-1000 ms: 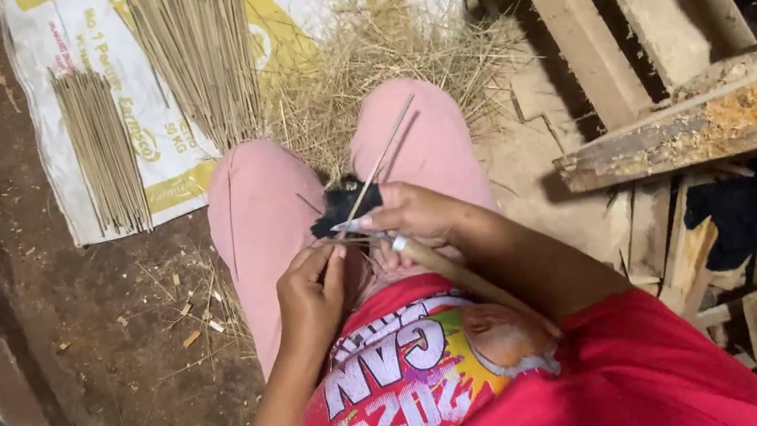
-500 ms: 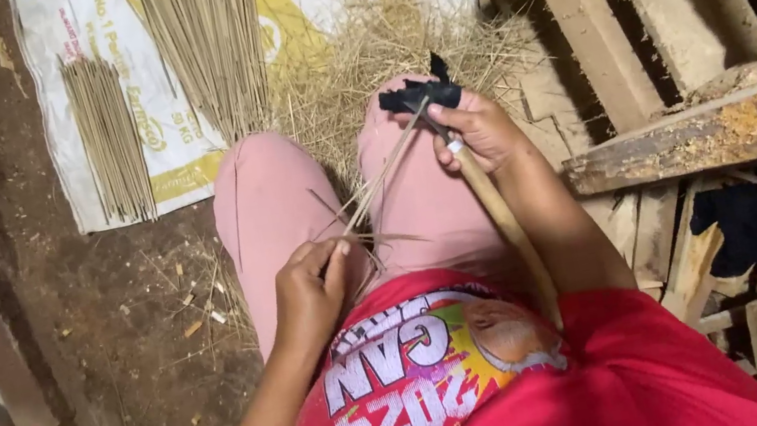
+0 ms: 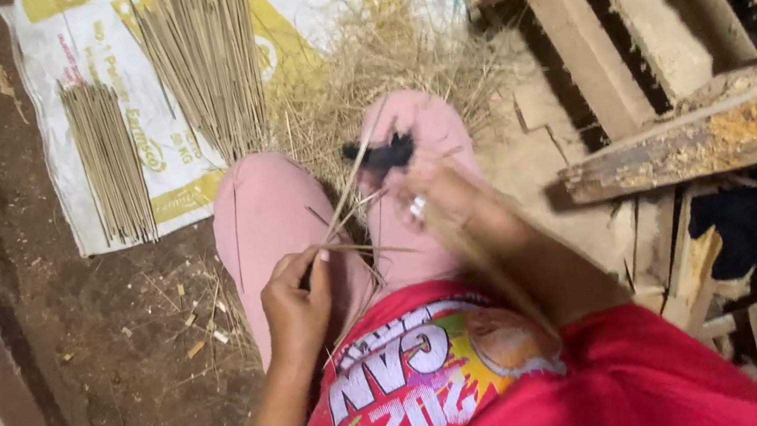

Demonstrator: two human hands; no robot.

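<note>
Right hand (image 3: 421, 191), blurred, had pulled back from its far stroke, fist closed on the dark knife (image 3: 379, 154). Left hand (image 3: 296, 302) pinched the thin stick (image 3: 347, 203) over the knees. Another shaving pass, probably.

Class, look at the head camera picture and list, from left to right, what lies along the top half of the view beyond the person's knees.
Small bundle of thin sticks → larger bundle of sticks → heap of straw-like shavings → rough wooden planks.
</note>
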